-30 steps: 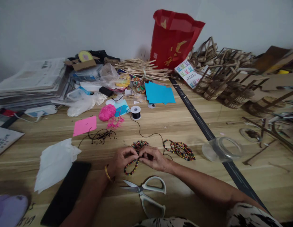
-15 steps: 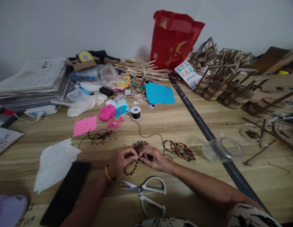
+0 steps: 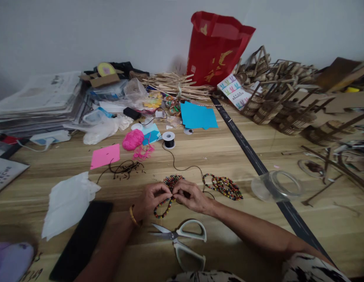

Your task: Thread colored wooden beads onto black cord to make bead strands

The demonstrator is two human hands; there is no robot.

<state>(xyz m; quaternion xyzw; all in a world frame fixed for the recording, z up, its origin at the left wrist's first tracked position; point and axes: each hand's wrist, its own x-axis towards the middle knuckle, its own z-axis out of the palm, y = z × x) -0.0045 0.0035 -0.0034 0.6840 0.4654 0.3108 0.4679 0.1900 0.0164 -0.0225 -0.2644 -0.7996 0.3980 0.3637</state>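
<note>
Just above the scissors (image 3: 184, 239), left hand (image 3: 149, 199) and right hand (image 3: 191, 196) meet fingertip to fingertip, both pinching a bead string (image 3: 162, 207) so its loop hangs steady.

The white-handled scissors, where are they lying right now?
In the head view, the white-handled scissors lie on the wooden table, near its front edge, just below the left hand and right hand, untouched.

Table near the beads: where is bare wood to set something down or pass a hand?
Bare wood lies between the blue paper and the loose bead strands, left of the black strip. Another patch lies between the scissors and that strip. It is crowded along the wall and around both hands, left hand and right hand, on the bead string.
</note>
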